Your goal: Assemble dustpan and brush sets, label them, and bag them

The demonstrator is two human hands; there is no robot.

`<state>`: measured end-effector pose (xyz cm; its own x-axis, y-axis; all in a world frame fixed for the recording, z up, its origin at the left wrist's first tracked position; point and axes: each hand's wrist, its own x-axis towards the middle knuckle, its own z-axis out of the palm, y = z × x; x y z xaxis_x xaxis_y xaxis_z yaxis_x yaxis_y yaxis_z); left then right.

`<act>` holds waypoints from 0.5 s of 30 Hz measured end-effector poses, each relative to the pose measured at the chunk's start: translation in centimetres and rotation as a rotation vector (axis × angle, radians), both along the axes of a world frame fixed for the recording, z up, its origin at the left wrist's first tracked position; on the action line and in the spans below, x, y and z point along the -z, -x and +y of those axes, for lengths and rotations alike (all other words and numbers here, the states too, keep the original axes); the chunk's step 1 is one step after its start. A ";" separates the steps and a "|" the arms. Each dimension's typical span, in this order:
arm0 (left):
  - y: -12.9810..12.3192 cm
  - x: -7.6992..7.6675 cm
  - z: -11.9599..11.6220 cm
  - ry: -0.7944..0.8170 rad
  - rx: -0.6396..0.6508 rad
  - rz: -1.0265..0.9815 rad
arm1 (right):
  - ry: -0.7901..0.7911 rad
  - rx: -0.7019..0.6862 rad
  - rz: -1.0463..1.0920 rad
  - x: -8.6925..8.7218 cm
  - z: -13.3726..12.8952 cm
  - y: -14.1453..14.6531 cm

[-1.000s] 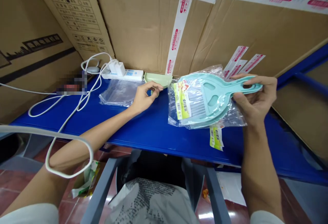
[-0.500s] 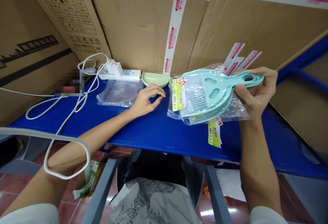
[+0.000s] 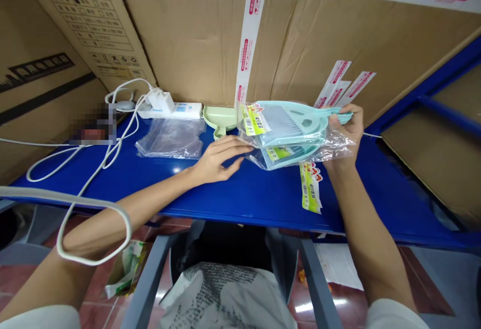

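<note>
My right hand [image 3: 351,126] grips the handles of mint-green dustpan-and-brush sets [image 3: 311,121] in clear plastic bags. They look like two, one above the other, each with a yellow-green label. My left hand [image 3: 220,161] is at the bags' left end, fingers stretched out and thumb apart. Its fingertips meet the edge of the plastic; whether they press on it I cannot tell. Loose label cards [image 3: 311,188] lie on the blue table [image 3: 240,201] below the sets. Behind my left hand sits a pale green dustpan [image 3: 221,117], its handle toward me.
Flat clear plastic bags [image 3: 171,138] lie left of the pale green dustpan. A power strip [image 3: 188,110] with white cables [image 3: 107,161] stands behind them. One cable loop hangs over my left forearm. Cardboard [image 3: 195,43] walls the back, with tape strips [image 3: 334,88] stuck on it.
My right hand has moved left with the dustpan-and-brush sets, which have tilted so the lower one shows more. My left hand has shifted slightly right and down, to the bags' edge.
</note>
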<state>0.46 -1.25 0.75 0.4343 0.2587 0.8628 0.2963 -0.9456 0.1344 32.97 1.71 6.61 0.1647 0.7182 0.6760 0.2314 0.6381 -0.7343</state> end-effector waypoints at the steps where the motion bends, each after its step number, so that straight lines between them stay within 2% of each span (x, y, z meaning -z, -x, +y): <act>1: -0.1 0.1 0.1 -0.014 0.011 0.002 | 0.009 -0.005 0.005 0.1 -0.1 0.1; 4: -0.4 0.4 0.3 -0.091 0.017 -0.035 | 0.018 -0.052 0.068 0.3 -0.2 0.6; 9: -0.7 0.3 0.6 -0.220 -0.037 -0.058 | -0.051 -0.244 0.349 0.4 0.0 1.3; 15: -0.3 0.2 0.5 -0.172 -0.091 -0.037 | -0.024 -0.299 0.422 0.9 0.1 1.7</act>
